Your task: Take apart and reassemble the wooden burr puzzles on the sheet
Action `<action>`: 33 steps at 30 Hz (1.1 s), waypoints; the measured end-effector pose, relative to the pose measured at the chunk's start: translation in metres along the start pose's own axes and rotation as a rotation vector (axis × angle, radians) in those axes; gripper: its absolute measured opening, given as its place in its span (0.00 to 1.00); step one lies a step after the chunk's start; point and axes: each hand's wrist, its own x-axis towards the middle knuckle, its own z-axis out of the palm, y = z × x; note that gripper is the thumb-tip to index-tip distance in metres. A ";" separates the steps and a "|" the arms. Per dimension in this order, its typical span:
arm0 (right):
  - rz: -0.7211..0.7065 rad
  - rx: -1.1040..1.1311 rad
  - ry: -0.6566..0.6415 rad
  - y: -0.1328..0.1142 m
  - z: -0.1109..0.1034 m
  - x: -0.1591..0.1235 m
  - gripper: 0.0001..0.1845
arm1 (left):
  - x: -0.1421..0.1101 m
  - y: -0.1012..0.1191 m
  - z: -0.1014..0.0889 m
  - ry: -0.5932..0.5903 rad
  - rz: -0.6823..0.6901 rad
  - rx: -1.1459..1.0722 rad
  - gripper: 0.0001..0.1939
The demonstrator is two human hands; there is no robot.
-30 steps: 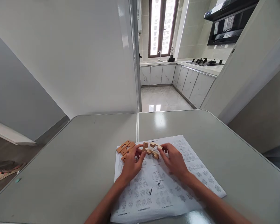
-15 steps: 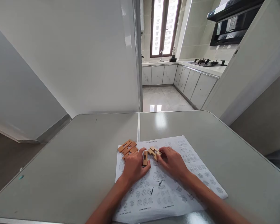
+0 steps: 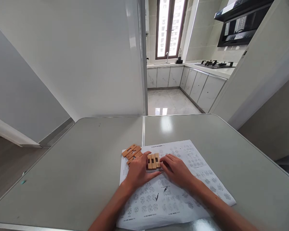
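Observation:
Three light wooden puzzle blocks (image 3: 153, 161) with notched openings stand side by side in a row on a printed paper sheet (image 3: 180, 208). My left hand (image 3: 138, 168) wraps round the row's left side, its index finger at the far end and its thumb stretched along the near end. Against the row's right side, my right hand (image 3: 174, 166) has its fingers curled and touching the rightmost block. Several darker wooden puzzle blocks (image 3: 132, 150) with cut-outs lie slanted beside one another, just beyond my left hand, which partly covers them.
The paper lies on a grey-green table (image 3: 91, 166) with a pale seam (image 3: 143, 131) down its middle. A small green bit (image 3: 23, 182) lies near the left edge. Beyond the table are a white panel (image 3: 106, 64) and a kitchen with cabinets (image 3: 195, 83) and a stove (image 3: 215, 64).
The light blocks, loose and at angles before, now stand aligned in one row. My left hand has turned one block and brought it against the others. The darker blocks stay in place.

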 end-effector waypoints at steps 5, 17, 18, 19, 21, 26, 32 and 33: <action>-0.074 0.040 -0.031 0.000 0.003 -0.002 0.10 | 0.001 -0.003 0.001 0.047 -0.004 0.060 0.38; -0.152 0.041 -0.092 -0.005 0.004 -0.001 0.20 | 0.004 -0.017 -0.016 0.107 0.052 0.084 0.34; -0.144 0.050 -0.089 -0.005 0.005 -0.001 0.20 | 0.003 -0.020 -0.019 0.102 0.046 0.089 0.36; -0.135 0.057 -0.088 -0.005 0.005 -0.001 0.19 | 0.003 -0.022 -0.021 0.102 0.038 0.095 0.37; -0.122 0.062 -0.093 -0.003 0.006 -0.002 0.17 | 0.001 -0.025 -0.026 0.099 0.024 0.111 0.37; -0.116 0.054 -0.099 -0.001 0.008 -0.003 0.14 | -0.006 -0.035 -0.045 0.023 0.000 0.090 0.46; -0.124 0.055 -0.099 -0.004 0.005 -0.003 0.12 | -0.028 -0.068 -0.079 -0.105 -0.069 0.006 0.50; -0.121 0.056 -0.103 -0.004 0.005 -0.003 0.12 | -0.032 -0.072 -0.081 -0.103 -0.074 0.017 0.51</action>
